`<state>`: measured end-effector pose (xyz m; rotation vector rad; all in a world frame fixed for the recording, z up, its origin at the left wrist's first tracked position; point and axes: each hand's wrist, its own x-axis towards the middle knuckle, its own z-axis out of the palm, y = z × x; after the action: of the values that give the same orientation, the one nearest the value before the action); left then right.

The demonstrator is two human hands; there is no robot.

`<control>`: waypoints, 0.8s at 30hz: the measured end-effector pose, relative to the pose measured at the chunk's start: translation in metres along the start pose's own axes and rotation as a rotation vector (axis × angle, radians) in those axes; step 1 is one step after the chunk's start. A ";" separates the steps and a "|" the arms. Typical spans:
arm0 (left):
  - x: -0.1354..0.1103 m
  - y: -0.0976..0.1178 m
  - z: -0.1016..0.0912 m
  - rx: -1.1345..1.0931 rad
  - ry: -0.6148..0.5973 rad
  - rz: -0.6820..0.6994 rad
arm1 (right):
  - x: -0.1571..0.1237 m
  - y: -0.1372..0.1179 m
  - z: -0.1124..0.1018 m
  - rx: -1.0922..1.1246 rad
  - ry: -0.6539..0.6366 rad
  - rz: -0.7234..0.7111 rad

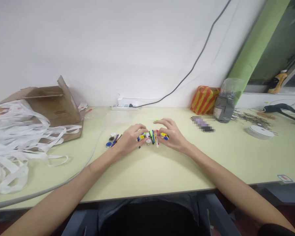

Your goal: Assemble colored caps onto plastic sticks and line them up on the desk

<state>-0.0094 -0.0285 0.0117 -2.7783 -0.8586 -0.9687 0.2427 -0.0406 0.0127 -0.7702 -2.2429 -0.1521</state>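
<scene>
A small heap of coloured plastic pieces, yellow, blue, red, green and white, lies on the pale green table between my hands. My left hand rests at its left side with curled fingers touching the pieces. My right hand arches over the right side, fingertips down on the pieces. What each set of fingers grips is too small to make out. A second little cluster of round caps and sticks lies just left of my left hand.
An open cardboard box and a pile of white strips fill the left. A power strip sits by the wall. At right stand a striped bag, a grey pouch, a phone and a tape roll.
</scene>
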 end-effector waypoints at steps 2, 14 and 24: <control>0.000 -0.001 0.001 0.006 -0.006 0.004 | 0.002 -0.010 0.006 0.000 -0.012 -0.044; -0.004 0.001 0.005 -0.031 -0.027 -0.121 | 0.002 -0.015 0.011 0.084 0.056 -0.025; -0.004 0.003 0.004 -0.107 0.010 -0.088 | 0.002 -0.016 0.010 0.098 0.052 0.006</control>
<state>-0.0080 -0.0323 0.0060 -2.8427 -0.9622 -1.0727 0.2263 -0.0498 0.0091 -0.7124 -2.1816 -0.0581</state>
